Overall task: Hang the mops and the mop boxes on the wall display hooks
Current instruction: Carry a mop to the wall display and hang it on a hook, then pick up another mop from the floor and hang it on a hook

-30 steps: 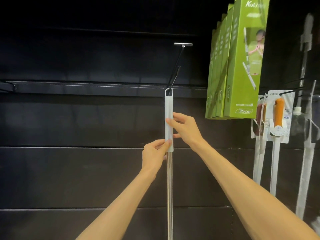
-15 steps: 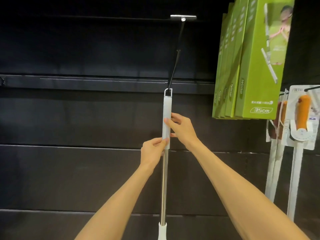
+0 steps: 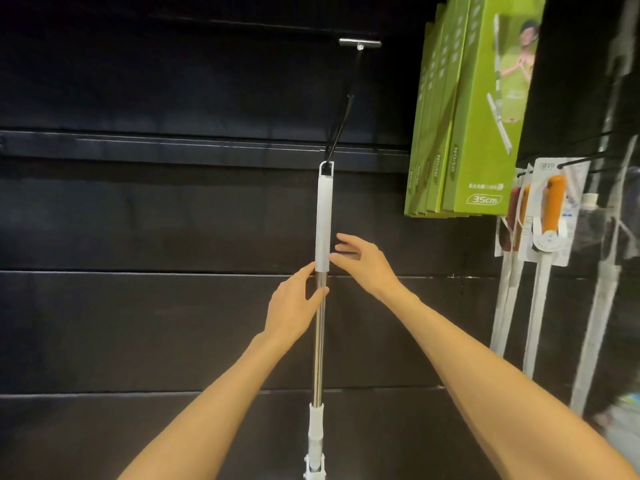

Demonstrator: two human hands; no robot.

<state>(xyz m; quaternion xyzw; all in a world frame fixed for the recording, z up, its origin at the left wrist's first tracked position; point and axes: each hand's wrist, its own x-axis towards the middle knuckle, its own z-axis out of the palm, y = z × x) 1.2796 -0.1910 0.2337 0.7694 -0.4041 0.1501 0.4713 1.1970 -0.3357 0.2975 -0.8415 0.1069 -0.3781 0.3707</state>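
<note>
A mop (image 3: 323, 223) with a white grip and a steel pole hangs upright by its top loop from a black wall hook (image 3: 341, 129) in the middle of the dark wall. My left hand (image 3: 294, 306) rests loosely at the pole just under the grip, thumb and fingers touching it but spread. Just right of the grip's lower end is my right hand (image 3: 360, 265), fingers apart and holding nothing. Several green mop boxes (image 3: 474, 109) hang on a hook at the upper right.
More packaged mops with orange handles (image 3: 550, 216) and white poles hang on hooks at the right. A dark rail (image 3: 173, 147) crosses the slatted wall panel. The wall left of the hanging mop is bare.
Both hands have loosened from the mop's grip: the right hand has opened and drawn off to the right, the left has slid down to the steel pole. The view has shifted.
</note>
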